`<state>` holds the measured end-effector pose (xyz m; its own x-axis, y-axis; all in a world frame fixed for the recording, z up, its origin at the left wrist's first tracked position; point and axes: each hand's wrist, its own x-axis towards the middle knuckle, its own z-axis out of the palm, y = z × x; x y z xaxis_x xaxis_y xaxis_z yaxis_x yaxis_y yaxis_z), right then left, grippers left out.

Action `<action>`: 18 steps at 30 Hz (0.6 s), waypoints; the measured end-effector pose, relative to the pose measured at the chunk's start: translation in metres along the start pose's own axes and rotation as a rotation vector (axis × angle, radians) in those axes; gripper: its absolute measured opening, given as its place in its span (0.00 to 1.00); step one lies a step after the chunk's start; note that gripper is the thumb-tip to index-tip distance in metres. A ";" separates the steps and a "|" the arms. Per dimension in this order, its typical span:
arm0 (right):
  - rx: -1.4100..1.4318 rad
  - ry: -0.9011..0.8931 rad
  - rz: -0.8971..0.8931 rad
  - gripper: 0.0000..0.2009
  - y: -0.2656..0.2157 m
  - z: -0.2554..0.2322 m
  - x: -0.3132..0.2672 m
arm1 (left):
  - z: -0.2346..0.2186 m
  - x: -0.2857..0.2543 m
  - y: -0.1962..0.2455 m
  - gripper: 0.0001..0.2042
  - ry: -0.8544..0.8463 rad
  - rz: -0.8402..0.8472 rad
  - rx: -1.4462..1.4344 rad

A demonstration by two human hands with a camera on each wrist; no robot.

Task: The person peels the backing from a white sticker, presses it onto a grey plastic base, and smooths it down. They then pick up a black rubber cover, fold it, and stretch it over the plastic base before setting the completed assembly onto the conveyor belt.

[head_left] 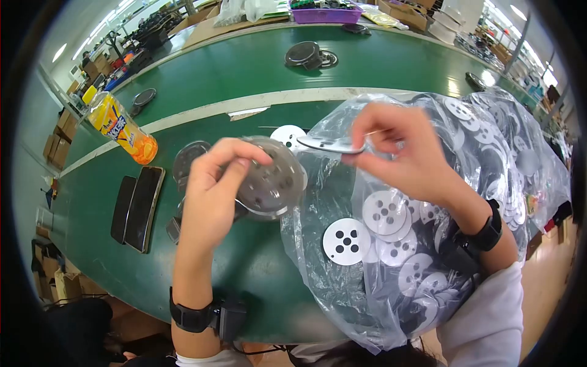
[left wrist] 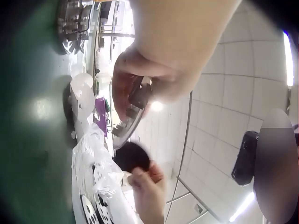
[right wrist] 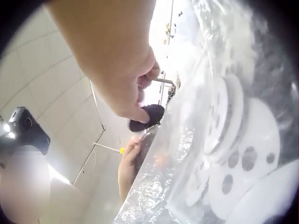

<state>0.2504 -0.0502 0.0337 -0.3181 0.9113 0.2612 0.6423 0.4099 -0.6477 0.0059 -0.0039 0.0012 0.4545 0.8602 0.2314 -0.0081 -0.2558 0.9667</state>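
Note:
My left hand (head_left: 211, 189) grips the edge of a round, translucent grey part (head_left: 269, 178) with dark spots, tilted over the green table. To its right, my right hand (head_left: 400, 150) pinches a thin disc (head_left: 330, 145) seen nearly edge-on, dark on one face in the left wrist view. The two parts are close together in the head view; whether they touch, I cannot tell. Under my right arm a clear plastic bag (head_left: 318, 287) holds several white discs with dark holes, and one white disc (head_left: 347, 241) lies on it. Another white disc (head_left: 287, 136) sits behind the grey part.
A yellow-capped drink bottle (head_left: 125, 128) stands at the left, with two dark phone-like slabs (head_left: 145, 208) in front. More dark round parts (head_left: 191, 160) lie beside my left hand. Across the far green surface are a round part (head_left: 302, 54) and a purple basket (head_left: 325, 16).

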 end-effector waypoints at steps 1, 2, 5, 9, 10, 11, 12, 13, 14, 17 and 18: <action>-0.106 0.165 -0.125 0.06 -0.010 -0.006 -0.003 | 0.004 -0.001 0.001 0.09 -0.060 0.004 -0.006; -0.215 0.331 -0.252 0.06 -0.016 -0.010 -0.006 | 0.010 -0.002 0.003 0.12 -0.120 0.010 -0.012; -0.407 0.386 -0.699 0.07 -0.017 -0.006 -0.006 | 0.041 -0.016 0.016 0.20 -0.077 -0.023 -0.273; -0.237 0.273 -0.768 0.13 -0.026 0.001 -0.006 | 0.044 -0.025 0.036 0.12 -0.054 -0.038 -0.258; -0.038 0.181 -0.606 0.16 -0.029 0.001 -0.007 | 0.044 -0.025 0.038 0.10 -0.011 -0.007 -0.157; 0.152 0.116 -0.525 0.16 -0.025 0.000 -0.010 | 0.042 -0.023 0.037 0.08 -0.023 0.053 -0.112; 0.154 0.116 -0.523 0.16 -0.026 0.001 -0.012 | 0.040 -0.022 0.037 0.08 -0.023 0.051 -0.112; 0.245 0.111 -0.352 0.16 -0.029 0.001 -0.015 | 0.039 -0.021 0.037 0.07 -0.071 0.114 -0.095; 0.334 0.104 -0.179 0.16 -0.033 -0.001 -0.017 | 0.039 -0.021 0.036 0.07 -0.119 0.177 -0.079; 0.296 -0.004 -0.171 0.12 -0.035 -0.013 -0.014 | 0.033 -0.017 0.039 0.06 -0.244 0.210 -0.028; 0.246 -0.065 -0.238 0.12 -0.035 -0.015 -0.012 | 0.031 -0.017 0.040 0.06 -0.323 0.210 0.005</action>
<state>0.2425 -0.0752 0.0639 -0.4874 0.7839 0.3846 0.3600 0.5817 -0.7294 0.0258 -0.0426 0.0320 0.7004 0.6061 0.3770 -0.1269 -0.4140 0.9014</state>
